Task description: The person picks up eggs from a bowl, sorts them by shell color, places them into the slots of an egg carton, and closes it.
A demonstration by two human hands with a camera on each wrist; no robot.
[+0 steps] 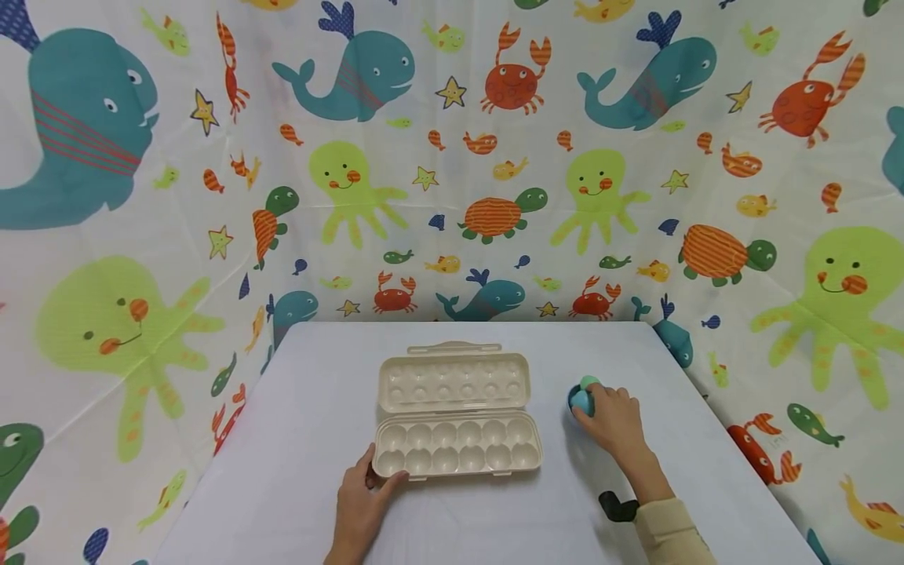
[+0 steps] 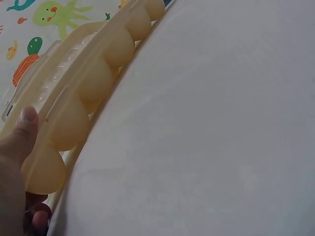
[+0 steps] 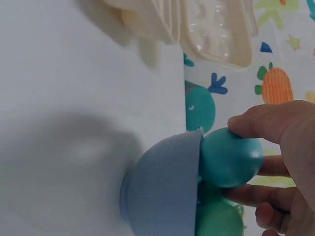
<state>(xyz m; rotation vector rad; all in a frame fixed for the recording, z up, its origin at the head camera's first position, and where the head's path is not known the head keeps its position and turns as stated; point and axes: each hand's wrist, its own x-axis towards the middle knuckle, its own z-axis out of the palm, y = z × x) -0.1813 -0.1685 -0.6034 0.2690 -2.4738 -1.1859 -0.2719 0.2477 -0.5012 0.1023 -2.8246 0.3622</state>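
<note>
An open beige plastic egg carton (image 1: 457, 475) lies on the white table, its lid folded back and its two rows of cups bare. My left hand (image 1: 360, 501) grips the carton's front left corner, with the thumb (image 2: 28, 123) over the rim and fingers beneath. To the carton's right stands a small blue-grey bowl (image 3: 165, 182). Inside it, at the rim, my right hand (image 1: 617, 420) pinches a teal toy egg (image 3: 232, 156) between thumb and fingers. A green egg (image 3: 220, 220) sits beside it in the bowl, partly hidden.
The white-covered table (image 1: 297, 392) ends at a curtain (image 1: 424, 259) printed with sea animals, which hangs behind and along both sides. A small black object (image 1: 617, 507) shows at the right wrist, by the beige sleeve (image 1: 671, 530).
</note>
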